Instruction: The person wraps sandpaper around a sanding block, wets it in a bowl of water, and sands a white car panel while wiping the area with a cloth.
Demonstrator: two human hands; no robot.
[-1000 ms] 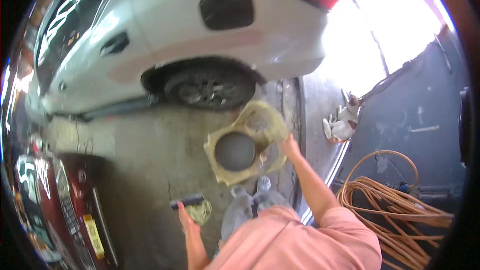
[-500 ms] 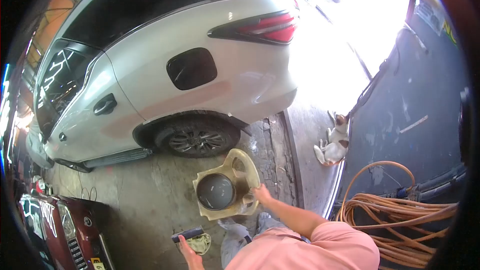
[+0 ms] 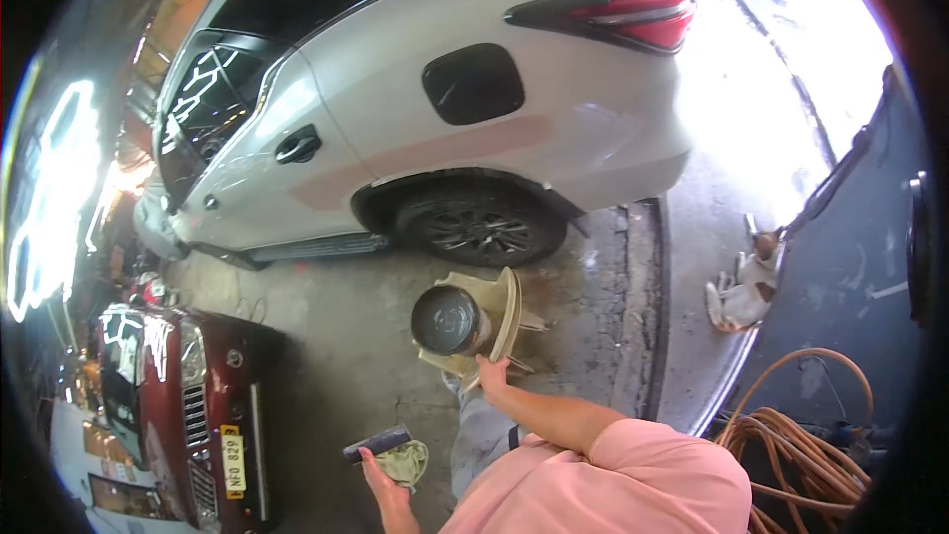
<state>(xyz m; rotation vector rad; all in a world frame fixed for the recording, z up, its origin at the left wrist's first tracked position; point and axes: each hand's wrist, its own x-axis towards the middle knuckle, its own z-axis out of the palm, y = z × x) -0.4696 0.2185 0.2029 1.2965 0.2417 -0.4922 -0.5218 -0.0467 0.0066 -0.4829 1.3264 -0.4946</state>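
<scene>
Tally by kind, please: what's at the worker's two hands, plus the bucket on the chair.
Chair, gripped by the right hand: 1
Dark block, in the left hand: 1
Cloth, at the left hand: 1
Bucket, on the chair: 1
Total: 4

Beige chair (image 3: 510,312), pale green cloth (image 3: 405,465)
</scene>
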